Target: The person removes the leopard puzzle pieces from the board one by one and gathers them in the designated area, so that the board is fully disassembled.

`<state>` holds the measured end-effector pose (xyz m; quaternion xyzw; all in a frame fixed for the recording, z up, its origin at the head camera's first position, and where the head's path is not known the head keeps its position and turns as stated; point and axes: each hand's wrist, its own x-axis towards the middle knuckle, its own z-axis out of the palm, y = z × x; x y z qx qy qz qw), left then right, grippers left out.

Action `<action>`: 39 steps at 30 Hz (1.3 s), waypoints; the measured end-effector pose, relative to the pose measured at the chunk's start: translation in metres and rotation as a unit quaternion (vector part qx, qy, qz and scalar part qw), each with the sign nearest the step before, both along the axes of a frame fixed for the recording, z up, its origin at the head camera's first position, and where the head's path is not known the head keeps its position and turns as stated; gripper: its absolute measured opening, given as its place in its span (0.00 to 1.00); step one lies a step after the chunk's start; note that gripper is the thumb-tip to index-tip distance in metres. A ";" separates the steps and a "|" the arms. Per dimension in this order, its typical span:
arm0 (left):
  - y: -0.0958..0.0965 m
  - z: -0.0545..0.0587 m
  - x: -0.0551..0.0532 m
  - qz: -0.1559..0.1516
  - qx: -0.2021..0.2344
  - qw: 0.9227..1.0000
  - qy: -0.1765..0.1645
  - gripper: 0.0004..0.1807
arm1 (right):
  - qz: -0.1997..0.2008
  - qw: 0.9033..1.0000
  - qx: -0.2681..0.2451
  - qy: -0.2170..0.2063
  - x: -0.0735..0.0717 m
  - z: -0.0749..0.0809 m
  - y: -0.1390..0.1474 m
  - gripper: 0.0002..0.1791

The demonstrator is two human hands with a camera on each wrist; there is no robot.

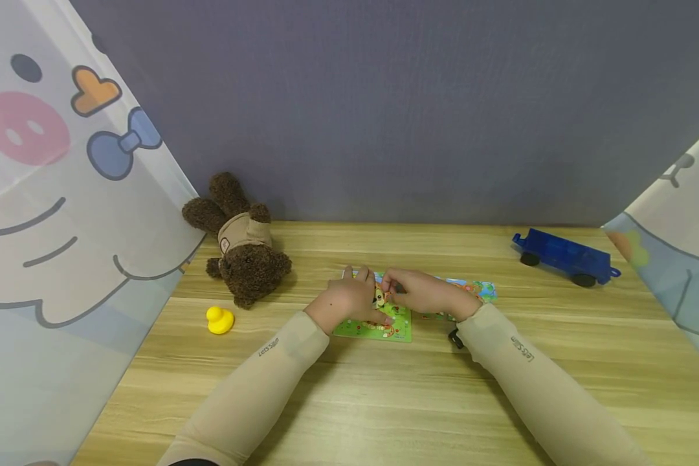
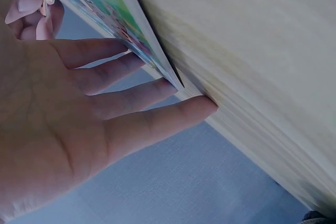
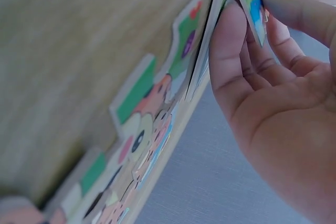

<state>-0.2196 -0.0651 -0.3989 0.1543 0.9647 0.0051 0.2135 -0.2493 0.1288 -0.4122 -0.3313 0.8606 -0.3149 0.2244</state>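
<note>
A green cartoon jigsaw puzzle board [image 1: 349,331] lies on the wooden table in front of the person. Over its left part rests the left hand [image 1: 352,300], fingers extended; the left wrist view shows the fingertips along the board's edge [image 2: 137,45]. From the right, the right hand [image 1: 425,292] reaches over the board and pinches a puzzle piece [image 3: 254,11] between thumb and fingers. The piece is tilted above the board and green and blue on its face. Loose puzzle pieces [image 3: 137,136] lie on the table beside the board, partly hidden by the right forearm in the head view.
A brown plush toy [image 1: 250,272] lies at the back left, with a yellow toy duck [image 1: 220,321] nearer. At the back right stands a blue toy wagon [image 1: 565,254]. A small black object [image 1: 455,338] sits by the right sleeve. A grey panel [image 1: 396,116] rises behind the table.
</note>
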 end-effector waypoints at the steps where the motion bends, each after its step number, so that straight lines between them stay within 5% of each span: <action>1: 0.000 0.000 0.000 0.001 0.000 1.000 0.000 0.68 | 0.001 1.000 -0.001 -0.001 0.000 0.000 0.000 0.07; 26: 0.003 0.004 0.000 -0.005 -0.021 1.000 -0.006 0.67 | -0.025 0.995 -0.026 -0.092 -0.008 -0.003 0.005 0.10; 39: 0.003 0.002 -0.002 0.001 -0.030 1.000 -0.006 0.67 | -0.055 0.994 -0.074 -0.057 -0.003 0.027 0.051 0.09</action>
